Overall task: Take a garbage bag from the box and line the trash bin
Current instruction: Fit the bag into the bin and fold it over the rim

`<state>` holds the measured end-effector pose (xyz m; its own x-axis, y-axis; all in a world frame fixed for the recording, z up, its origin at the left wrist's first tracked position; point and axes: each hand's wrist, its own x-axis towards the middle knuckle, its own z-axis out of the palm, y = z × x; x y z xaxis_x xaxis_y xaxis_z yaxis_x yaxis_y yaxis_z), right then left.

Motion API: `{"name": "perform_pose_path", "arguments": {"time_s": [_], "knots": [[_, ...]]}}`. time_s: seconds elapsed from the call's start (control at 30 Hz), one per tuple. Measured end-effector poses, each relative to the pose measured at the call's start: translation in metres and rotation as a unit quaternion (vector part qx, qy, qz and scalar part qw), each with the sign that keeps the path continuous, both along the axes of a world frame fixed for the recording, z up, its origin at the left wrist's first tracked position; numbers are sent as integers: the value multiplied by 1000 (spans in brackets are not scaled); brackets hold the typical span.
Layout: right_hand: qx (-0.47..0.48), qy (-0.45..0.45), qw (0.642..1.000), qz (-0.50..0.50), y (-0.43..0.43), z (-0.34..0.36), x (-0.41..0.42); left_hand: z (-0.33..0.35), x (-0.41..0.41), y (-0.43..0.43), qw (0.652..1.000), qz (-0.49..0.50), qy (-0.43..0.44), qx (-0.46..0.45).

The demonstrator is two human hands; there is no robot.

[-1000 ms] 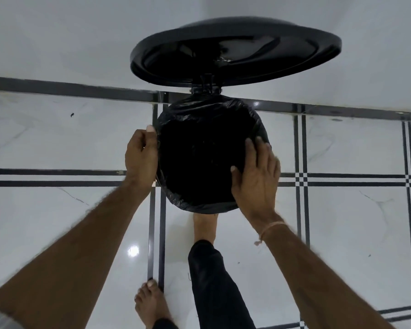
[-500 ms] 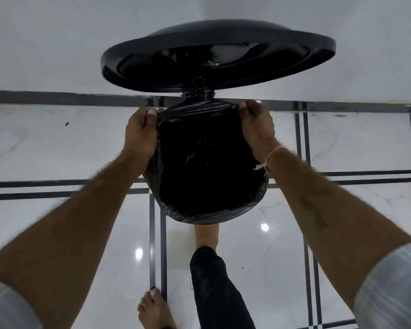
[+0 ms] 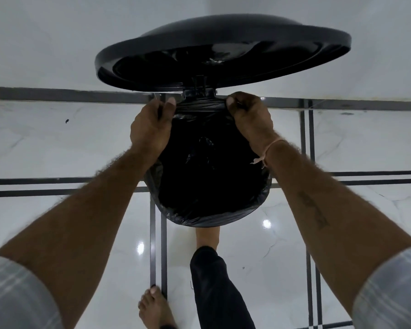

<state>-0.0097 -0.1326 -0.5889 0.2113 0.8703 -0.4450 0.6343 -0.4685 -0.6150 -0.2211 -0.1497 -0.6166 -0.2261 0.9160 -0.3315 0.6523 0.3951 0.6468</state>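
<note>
A round trash bin stands on the floor below me, its black lid [image 3: 223, 51] raised on the hinge at the far side. A black garbage bag [image 3: 211, 186] lines the bin, with its edge folded over the rim all around. My left hand [image 3: 151, 129] pinches the bag's edge at the far left of the rim. My right hand [image 3: 249, 117] grips the bag's edge at the far right, next to the hinge. The bag is stretched taut between the two hands. The bin's body is hidden under the bag.
White glossy floor tiles [image 3: 57, 143] with dark stripe lines surround the bin. A white wall [image 3: 57, 39] rises just behind it. One bare foot [image 3: 207, 236] is at the bin's base and the other foot [image 3: 156, 307] stands nearer.
Both hands have slid along the rim from the sides to the far edge by the hinge, pulling the bag's edge with them. The view has moved closer to the bin.
</note>
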Motion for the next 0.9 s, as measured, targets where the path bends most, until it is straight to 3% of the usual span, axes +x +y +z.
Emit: {"name": "perform_pose_path", "arguments": {"time_s": [0.1, 0.2, 0.37, 0.47, 0.6, 0.77, 0.9], "knots": [[8, -12, 999, 36, 0, -4, 6, 0, -3, 0, 999, -27, 14, 17], [34, -55, 995, 72, 0, -10, 15, -7, -8, 2, 998, -22, -47, 23], [-15, 170, 985, -3, 6, -17, 29, -10, -16, 7, 976, 34, -211, -46], [9, 114, 992, -54, -7, -21, 41, -2, -23, -7, 957, 81, -274, -57], [49, -5, 996, -79, -43, -19, 40, -6, -30, -41, 974, 77, -211, -36], [33, -38, 994, -97, -39, -21, 34, -4, -22, -41, 957, 116, -260, -47], [-25, 29, 987, -155, -26, -31, 42, -3, -25, -35, 940, 138, -298, -92]]}}
